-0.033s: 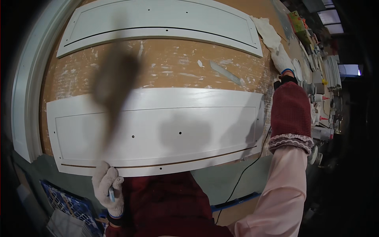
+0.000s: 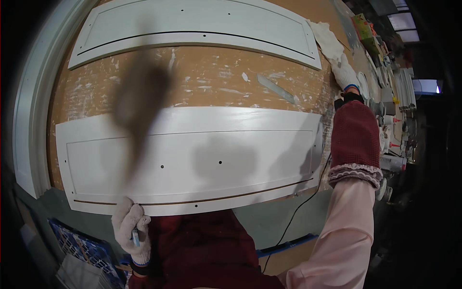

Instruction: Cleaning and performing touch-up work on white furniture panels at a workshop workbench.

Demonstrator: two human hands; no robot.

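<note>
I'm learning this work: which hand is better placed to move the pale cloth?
Right, probably: the right hand is at the pale cloth; the left hand, by the near panel, holds something blue.

Soft, moderate light falls on the near white panel (image 2: 187, 185), leaving a pale sheen (image 2: 236, 116) along its far edge, a blurred grey shadow (image 2: 233, 164) at its middle and a darker one toward its right end. A brown shape (image 2: 142, 94), far out of focus, veils the left of the view, while the scuffed surface (image 2: 207, 86) shows fairly sharp. Straight edges bow toward the rim, the corners sink into black, and bright rectangles (image 2: 402, 20) glow at upper right
</note>
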